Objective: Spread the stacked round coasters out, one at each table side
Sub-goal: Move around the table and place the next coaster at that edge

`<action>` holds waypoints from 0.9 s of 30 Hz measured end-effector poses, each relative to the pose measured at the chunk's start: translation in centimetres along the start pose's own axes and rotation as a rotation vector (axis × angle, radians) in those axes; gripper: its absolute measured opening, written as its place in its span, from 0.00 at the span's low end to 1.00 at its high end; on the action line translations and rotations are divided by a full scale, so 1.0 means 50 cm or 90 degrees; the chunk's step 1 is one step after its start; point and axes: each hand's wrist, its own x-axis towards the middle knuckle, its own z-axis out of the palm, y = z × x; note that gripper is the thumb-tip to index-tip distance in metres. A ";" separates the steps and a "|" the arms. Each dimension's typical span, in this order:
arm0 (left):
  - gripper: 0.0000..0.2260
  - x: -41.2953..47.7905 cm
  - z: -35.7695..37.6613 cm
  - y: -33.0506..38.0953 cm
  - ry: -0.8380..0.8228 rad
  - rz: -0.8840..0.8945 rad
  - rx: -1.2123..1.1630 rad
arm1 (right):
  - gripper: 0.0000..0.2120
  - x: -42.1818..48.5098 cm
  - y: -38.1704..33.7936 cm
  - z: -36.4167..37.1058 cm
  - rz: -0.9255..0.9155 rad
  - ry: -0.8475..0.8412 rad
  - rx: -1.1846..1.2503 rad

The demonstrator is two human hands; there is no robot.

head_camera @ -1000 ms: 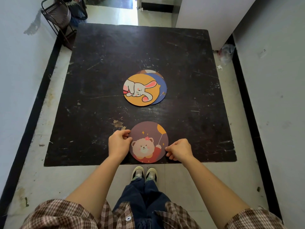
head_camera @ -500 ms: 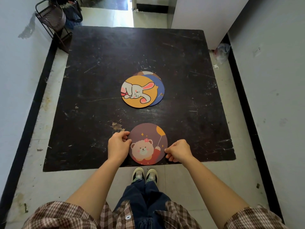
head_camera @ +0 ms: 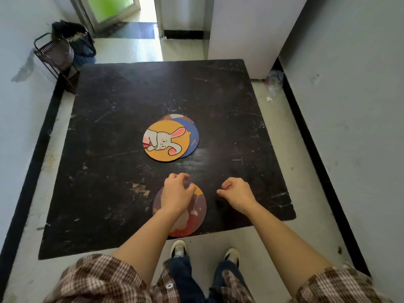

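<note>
Low square table (head_camera: 105,136), black top, heavily scratched and scuffed, pale chipped patch near the front left of centre.

Stack of round flat coasters (head_camera: 171,138) sits about mid-table, fanned rather than squared. Top one: orange round coaster with a white cartoon rabbit (head_camera: 166,142), pink inner ears, pink cheek marks, lying sideways. Under it, offset to the right, a blue round coaster (head_camera: 193,136) showing only as a crescent. A third, brown-and-white round coaster (head_camera: 175,117), shows as a thin sliver at the far edge of the stack. Cannot tell its picture.

Separate from the stack, near the front edge of the table: a purple-brown round coaster with a bear design (head_camera: 196,212), red and cream at the lower part, orange patch at the upper right, small yellow star. It lies flat; its near rim reaches the table's front edge. Most of its picture is covered by the forearm.

Left hand (head_camera: 176,193) above the far half of this coaster, fingers curled loosely downward, gripping nothing. Cannot tell whether the fingertips touch it.

Right hand (head_camera: 237,192) to the right of the coaster, apart from it, over bare tabletop, fingers curled in a loose fist, empty.

Plaid sleeves, dark jeans, two sneakers below the table edge.
</note>
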 end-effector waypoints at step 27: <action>0.17 0.007 0.380 0.514 0.125 -0.152 0.036 | 0.25 0.263 0.266 -0.471 -0.304 -0.056 -0.385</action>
